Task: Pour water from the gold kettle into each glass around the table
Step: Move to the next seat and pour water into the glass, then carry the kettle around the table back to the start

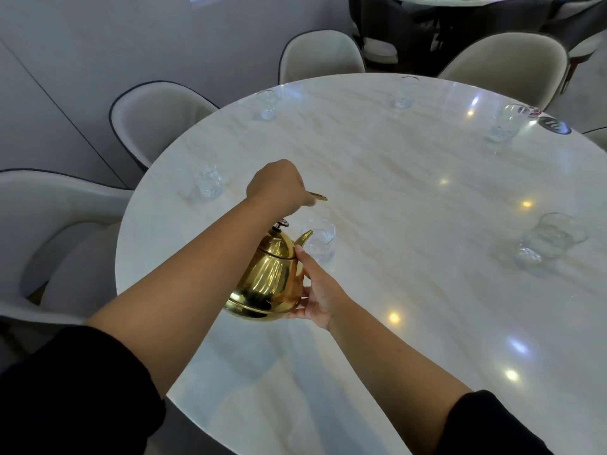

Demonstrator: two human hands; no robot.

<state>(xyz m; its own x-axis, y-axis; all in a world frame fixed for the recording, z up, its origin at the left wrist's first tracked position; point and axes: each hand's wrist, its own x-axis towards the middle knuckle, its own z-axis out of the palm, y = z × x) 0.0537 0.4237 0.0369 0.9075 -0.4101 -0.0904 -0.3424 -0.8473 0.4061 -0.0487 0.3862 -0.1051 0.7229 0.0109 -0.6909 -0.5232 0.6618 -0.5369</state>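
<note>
Left hand (276, 187) fisted, grip clamped on the gold kettle's handle (318, 196), only the handle tip pokes out past the knuckles; gold kettle (269, 277) held off the worktop (410, 198), tilted with spout (303, 237) pointing away from the person and down toward the nearest glass (318, 239); spout tip over or at that glass's near rim, cannot tell if touching; no visible stream; lid with dark knob (280, 224) sits on top. Right hand (317, 292) open, grip spread, fingers apart, palm and fingers pressed flat on the kettle's right side and lower rim, thumb up near the spout base; it cradles, not wraps. Black sleeves on both arms.

Nearest glass stands upright on the worktop just beyond the kettle; water level unclear. Other glasses ring the round pale marble worktop, well apart: one at left (209, 181), one far left (267, 105), one far centre (405, 92), one far right (505, 123), one right (551, 238); contents hard to tell. Dark round disc (555, 125) at the far right edge, beside the far right glass. Cream chairs (154, 119) around the worktop edge.
</note>
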